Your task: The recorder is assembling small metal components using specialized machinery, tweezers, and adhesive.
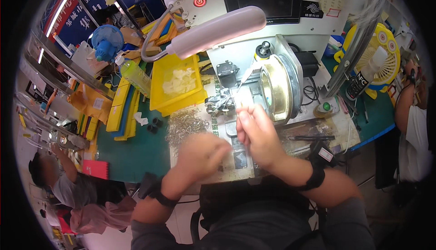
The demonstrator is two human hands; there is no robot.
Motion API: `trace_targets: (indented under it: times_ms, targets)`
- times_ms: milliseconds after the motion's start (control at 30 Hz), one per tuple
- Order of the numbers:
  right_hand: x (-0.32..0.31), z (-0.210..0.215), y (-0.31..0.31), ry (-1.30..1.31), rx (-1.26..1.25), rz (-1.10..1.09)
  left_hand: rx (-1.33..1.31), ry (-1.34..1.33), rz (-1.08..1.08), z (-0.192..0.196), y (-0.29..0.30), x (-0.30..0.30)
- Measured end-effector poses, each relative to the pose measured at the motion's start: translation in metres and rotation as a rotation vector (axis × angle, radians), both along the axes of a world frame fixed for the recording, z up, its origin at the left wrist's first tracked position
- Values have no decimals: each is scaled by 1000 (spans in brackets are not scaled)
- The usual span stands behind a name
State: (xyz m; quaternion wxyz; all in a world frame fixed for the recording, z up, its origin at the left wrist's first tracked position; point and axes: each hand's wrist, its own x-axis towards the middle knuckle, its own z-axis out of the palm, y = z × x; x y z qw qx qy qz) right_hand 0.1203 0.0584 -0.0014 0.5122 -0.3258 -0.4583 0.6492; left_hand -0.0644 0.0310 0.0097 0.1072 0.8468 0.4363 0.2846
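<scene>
My right hand point(256, 134) is closed in a pinch at the front of the machine, just right of a small metal clamp point(221, 103). What its fingertips hold is too small and too glared to name. My left hand point(197, 157), blurred by motion, hovers over the bench with curled fingers. Whatever is between its fingers cannot be made out. Beside it lies a heap of small thin metal pieces point(186, 125). A brass-coloured spool or wheel point(276, 88) stands right of the clamp, and a pointed white nozzle point(247, 73) comes down above it.
A yellow bin point(159, 104) with pale pieces stands left of the machine. Over the work hangs a pink lamp point(218, 32). A dark screen point(261, 4) is at the back. Black tweezers point(312, 137) lie at right, near a green-topped jar point(325, 107). Other people sit on both sides.
</scene>
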Motion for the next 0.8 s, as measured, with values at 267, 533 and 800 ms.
trace_targets:
  times_ms: [267, 533, 800]
  targets:
    - [-25, -16, 40, 42, 114, -248, 71, -48, 229, -35, 55, -1]
    - [-30, -17, 40, -2, 169, -317, 234, -16, 150, -50, 64, -12]
    - [-13, -9, 11, 168, -52, -195, 83, 61, 336, -6, 29, -11]
